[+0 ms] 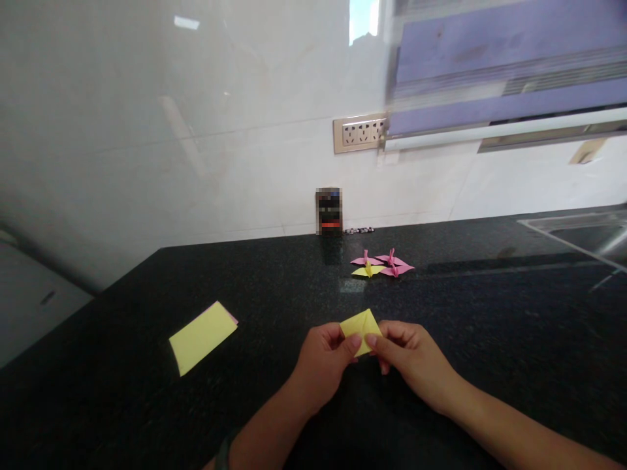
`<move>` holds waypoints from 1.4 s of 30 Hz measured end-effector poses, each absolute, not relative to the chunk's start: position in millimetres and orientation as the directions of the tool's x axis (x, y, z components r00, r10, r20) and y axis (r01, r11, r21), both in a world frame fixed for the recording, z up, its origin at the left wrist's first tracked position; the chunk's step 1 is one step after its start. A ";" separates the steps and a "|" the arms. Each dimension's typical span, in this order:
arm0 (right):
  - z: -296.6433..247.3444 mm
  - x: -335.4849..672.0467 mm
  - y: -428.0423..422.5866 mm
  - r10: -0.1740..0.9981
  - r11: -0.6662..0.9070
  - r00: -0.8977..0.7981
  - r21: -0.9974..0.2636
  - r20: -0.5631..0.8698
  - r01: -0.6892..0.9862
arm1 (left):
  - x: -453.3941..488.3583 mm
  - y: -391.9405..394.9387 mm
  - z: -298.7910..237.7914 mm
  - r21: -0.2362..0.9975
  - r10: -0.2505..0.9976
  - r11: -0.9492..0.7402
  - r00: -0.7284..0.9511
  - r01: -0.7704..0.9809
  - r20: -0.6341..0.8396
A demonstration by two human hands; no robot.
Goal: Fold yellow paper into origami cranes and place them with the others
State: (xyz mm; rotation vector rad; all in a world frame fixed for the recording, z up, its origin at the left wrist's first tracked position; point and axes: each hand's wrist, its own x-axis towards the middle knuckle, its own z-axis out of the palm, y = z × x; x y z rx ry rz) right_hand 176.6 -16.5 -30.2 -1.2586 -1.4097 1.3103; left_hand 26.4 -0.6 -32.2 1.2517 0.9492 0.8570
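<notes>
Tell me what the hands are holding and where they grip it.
Both hold a folded yellow paper above the black counter: the left hand pinches its lower left edge, the right hand its lower right edge.

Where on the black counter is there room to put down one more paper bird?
Bare counter lies right of the folded paper birds, up to the sink. More lies between the yellow paper stack and the left hand. It is crowded around the birds and where both hands, left and right hand, pinch the yellow folded paper.
</notes>
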 end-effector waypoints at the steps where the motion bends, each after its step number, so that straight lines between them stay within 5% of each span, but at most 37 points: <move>1: -29.8 176.0 -16.7 0.982 -0.048 -0.178 -0.993 -0.067 0.111 | 26.3 -0.6 -33.1 0.993 0.920 0.121 0.374 0.003 -0.113; 10: -27.9 174.6 -18.2 0.977 -0.109 -0.188 -0.993 -0.098 -0.051 | 30.8 -9.4 -32.4 0.992 0.898 0.051 0.429 0.117 -0.097; 23: -27.1 188.7 -6.5 0.960 -0.236 -0.233 -0.902 -0.158 -0.362 | 31.1 -5.9 -29.4 0.942 0.829 0.308 0.524 -0.133 -0.197; 27: -27.6 188.5 -11.3 0.917 -0.183 -0.397 -0.928 -0.042 -0.324 | 29.9 -8.6 -29.0 0.840 0.735 0.478 0.641 -0.258 -0.221; 32: -29.7 186.8 -17.2 0.880 -0.096 -0.471 -0.951 0.056 -0.292 | 30.7 -12.3 -24.1 0.834 0.638 0.522 0.731 -0.179 -0.242; 39: -18.9 193.7 -12.0 0.935 -0.022 -0.354 -0.995 0.016 -0.102 | 30.6 -3.4 -26.5 0.943 0.902 0.298 0.366 -0.146 -0.228; 42: -18.1 192.3 -12.3 0.942 -0.010 -0.335 -1.000 -0.019 0.027 | 28.4 -3.2 -24.2 0.943 0.912 0.267 0.369 -0.198 -0.181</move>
